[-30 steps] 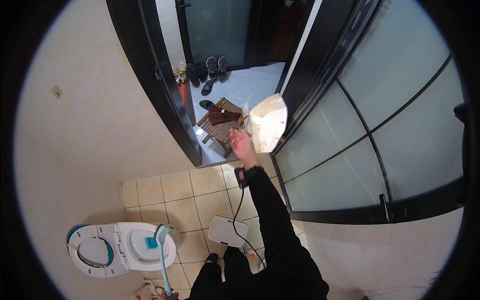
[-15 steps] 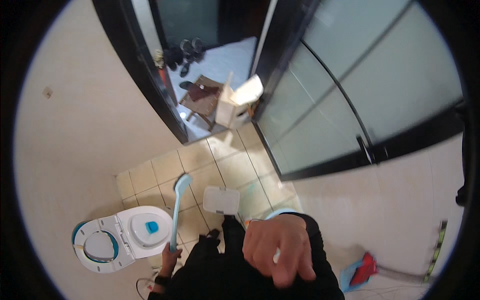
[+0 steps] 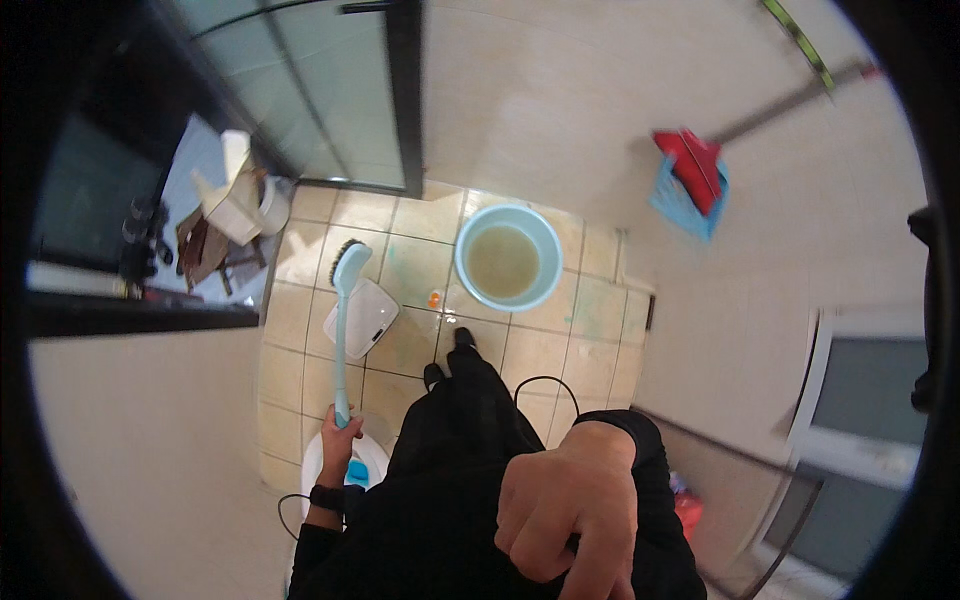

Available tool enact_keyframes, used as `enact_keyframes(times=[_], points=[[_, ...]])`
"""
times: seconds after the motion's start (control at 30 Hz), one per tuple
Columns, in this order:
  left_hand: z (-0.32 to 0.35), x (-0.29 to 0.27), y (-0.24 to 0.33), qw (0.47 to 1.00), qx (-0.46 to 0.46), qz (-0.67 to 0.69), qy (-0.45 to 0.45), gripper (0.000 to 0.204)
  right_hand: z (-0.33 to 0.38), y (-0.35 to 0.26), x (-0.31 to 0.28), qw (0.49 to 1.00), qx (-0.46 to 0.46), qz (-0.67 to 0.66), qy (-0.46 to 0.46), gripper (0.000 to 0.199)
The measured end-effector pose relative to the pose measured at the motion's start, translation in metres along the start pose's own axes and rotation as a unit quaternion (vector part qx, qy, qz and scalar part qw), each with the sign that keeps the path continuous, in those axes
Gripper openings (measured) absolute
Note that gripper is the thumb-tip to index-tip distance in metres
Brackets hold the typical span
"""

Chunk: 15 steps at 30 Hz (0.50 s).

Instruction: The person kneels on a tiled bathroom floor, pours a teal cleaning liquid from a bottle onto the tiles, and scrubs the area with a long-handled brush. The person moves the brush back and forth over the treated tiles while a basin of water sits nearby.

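So the left hand (image 3: 343, 430) has its grip wrapped round the tail end of a long-handled brush (image 3: 341, 350), fingers closed on it. The right hand (image 3: 572, 505), between 3 and 4 o'clock from there and close to the camera, has curled fingers, but the palm's hidden, so I can't tell if there's anything in it.

First worry imo: the brush is held right at its end, bristly head way out at 12 o'clock. With the weight that far off, a damp or loose grip could let it twist or droop. There's a white flat-topped box (image 3: 362, 318) out that way on the tiled floor (image 3: 535, 345); can't tell if the two touch, but a dip could bump it or drip on it.

Toilet (image 3: 312, 465) sits just below at 6 o'clock, blue patch (image 3: 357, 473) in the bowl, so a careless arm move could catch the rim.

Further out, between 1 and 2 o'clock, a light blue basin (image 3: 551, 250) holds murky water (image 3: 503, 262). The shoes (image 3: 464, 338) are near it, so one clumsy step could slosh it and make the tiles slick. The little orange thing (image 3: 434, 299) at 1 o'clock is easy to tread on too. And a black cable (image 3: 545, 378) loops at 12 o'clock from the right hand; a big arm swing could snag it.
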<state>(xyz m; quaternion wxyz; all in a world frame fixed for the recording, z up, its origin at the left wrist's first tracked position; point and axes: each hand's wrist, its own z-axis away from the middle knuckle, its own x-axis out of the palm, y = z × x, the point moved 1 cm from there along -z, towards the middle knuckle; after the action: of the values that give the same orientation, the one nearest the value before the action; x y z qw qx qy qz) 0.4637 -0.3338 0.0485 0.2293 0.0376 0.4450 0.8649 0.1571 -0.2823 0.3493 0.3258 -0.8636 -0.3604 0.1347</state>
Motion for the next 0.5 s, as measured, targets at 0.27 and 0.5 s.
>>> enact_keyframes(times=[0.27, 0.5], points=[[0.001, 0.095, 0.05, 0.965, 0.053, -0.145, -0.21, 0.026, 0.081, -0.092, 0.096, 0.978, -0.035, 0.12, 0.168, 0.042], [0.049, 0.239, 0.08, 0.912, 0.0, -0.174, -0.373, 0.026, 0.258, -0.094, 0.133, 0.699, 0.241, 0.032, 0.672, 0.03]])
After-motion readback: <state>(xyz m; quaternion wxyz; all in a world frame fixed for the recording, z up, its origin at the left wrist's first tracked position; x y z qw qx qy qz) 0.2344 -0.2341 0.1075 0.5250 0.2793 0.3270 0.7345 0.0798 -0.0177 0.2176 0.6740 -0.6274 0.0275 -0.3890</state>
